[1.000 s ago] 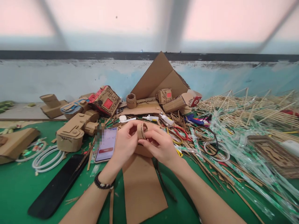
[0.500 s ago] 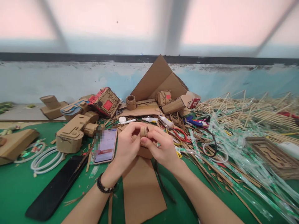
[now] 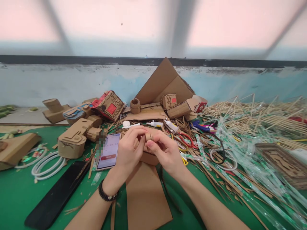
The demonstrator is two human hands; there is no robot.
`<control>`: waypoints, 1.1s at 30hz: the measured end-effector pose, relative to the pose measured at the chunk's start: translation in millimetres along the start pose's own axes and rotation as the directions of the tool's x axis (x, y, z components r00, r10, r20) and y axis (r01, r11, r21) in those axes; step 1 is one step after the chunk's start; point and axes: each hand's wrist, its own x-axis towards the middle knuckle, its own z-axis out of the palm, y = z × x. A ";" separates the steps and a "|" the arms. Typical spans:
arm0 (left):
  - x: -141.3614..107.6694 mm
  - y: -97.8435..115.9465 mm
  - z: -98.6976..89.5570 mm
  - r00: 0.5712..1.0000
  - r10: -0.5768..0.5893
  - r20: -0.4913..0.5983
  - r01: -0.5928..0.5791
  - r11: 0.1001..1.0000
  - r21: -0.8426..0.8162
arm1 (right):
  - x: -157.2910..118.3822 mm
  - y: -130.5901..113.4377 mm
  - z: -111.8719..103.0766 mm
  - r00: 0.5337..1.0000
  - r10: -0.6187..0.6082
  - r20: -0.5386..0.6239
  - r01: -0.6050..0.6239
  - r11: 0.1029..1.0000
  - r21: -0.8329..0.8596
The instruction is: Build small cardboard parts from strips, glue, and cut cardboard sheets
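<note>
Cardboard ring (image 3: 149,137), small and narrow, sits raised between the two hands, near the middle of my view. I see the right hand (image 3: 168,151) gripping it, thumb and fingers pinched together on its right side. The left hand (image 3: 130,147) is bent in from the other side, its fingers curled close behind the ring — their tips are hidden, so I cannot tell whether they grip it too. Both forearms come in from the bottom edge and converge, backs of the hands toward me; a dark beaded bracelet (image 3: 106,192) circles the left wrist.

Just under the hands I make out a boxlike cardboard piece (image 3: 148,157), mostly covered, and a flat cardboard sheet (image 3: 148,201) runs from it toward me along the green tabletop (image 3: 91,199). A phone (image 3: 111,151) with a lit screen lies beside the left hand, and a long black flat object (image 3: 57,195) lies farther to the left.

As for containers, I see a round cardboard tub (image 3: 135,107) standing upright beyond the hands, open at the top — what is inside I cannot tell. In front of it lie small white bottles (image 3: 171,125), their contents hidden from me. Far to the right, a shallow rimmed cardboard frame (image 3: 284,163) has a cut shape within its border, partly covered by clear plastic strips (image 3: 249,150).
</note>
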 end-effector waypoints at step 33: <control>-1.5 -10.4 -5.9 0.935 0.340 0.097 -0.353 0.906 0.233 | 9.0 -2.5 -5.6 0.934 0.340 0.107 -0.355 0.910 0.214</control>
